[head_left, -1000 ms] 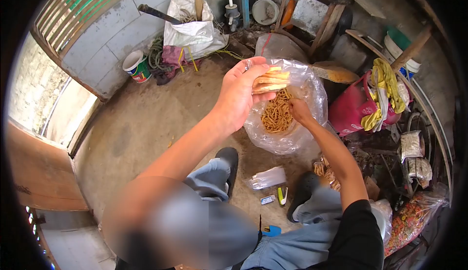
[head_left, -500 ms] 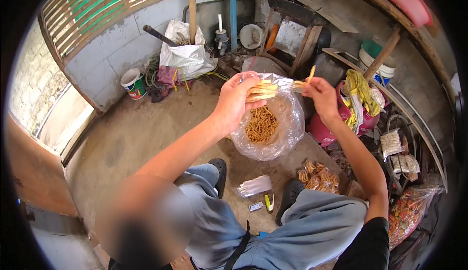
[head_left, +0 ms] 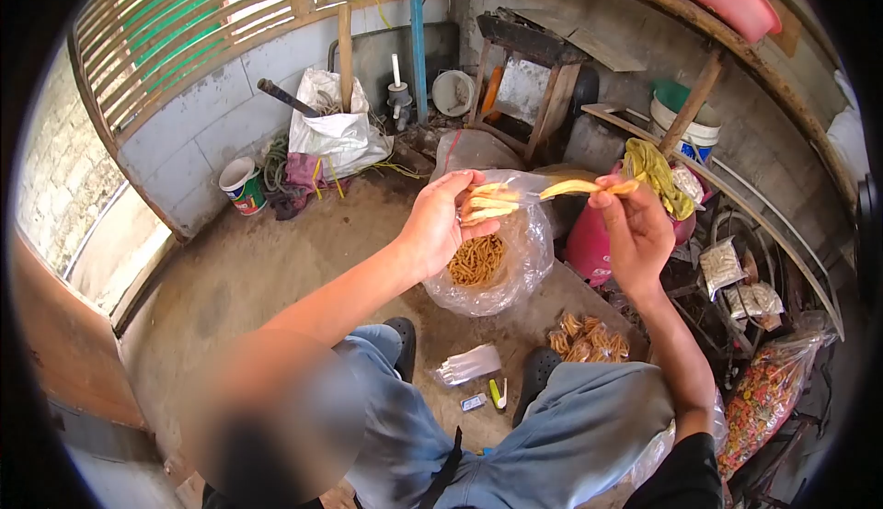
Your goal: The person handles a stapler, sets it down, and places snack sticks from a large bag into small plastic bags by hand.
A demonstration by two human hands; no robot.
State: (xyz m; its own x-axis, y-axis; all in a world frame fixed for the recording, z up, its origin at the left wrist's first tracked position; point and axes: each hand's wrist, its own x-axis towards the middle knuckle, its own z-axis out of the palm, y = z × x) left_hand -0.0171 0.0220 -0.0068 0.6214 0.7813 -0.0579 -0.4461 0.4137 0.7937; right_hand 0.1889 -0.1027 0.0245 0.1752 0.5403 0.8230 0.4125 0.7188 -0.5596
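Observation:
My left hand (head_left: 436, 224) is closed round a small clear plastic bag (head_left: 525, 185) with several pale yellow snack sticks (head_left: 490, 205) in it. To its right, my right hand (head_left: 636, 240) pinches a long curved snack stick (head_left: 570, 188). That stick lies nearly level, its left end at the mouth of the small bag; whether the tip is inside, I cannot tell. Below both hands, a big clear plastic bag (head_left: 524, 274) stands open, with a heap of brown snack sticks (head_left: 475, 262) inside.
Filled snack packets (head_left: 589, 338) lie on the floor by my right shoe (head_left: 537, 376). A stack of flat plastic bags (head_left: 469, 365), a small box (head_left: 473, 402) and a yellow-green lighter-like item (head_left: 498, 393) lie between my feet. A pink container (head_left: 589, 242) stands at the right.
My right hand has moved right, away from the small bag. The stick it holds has turned from upright to nearly level. The view has shifted slightly.

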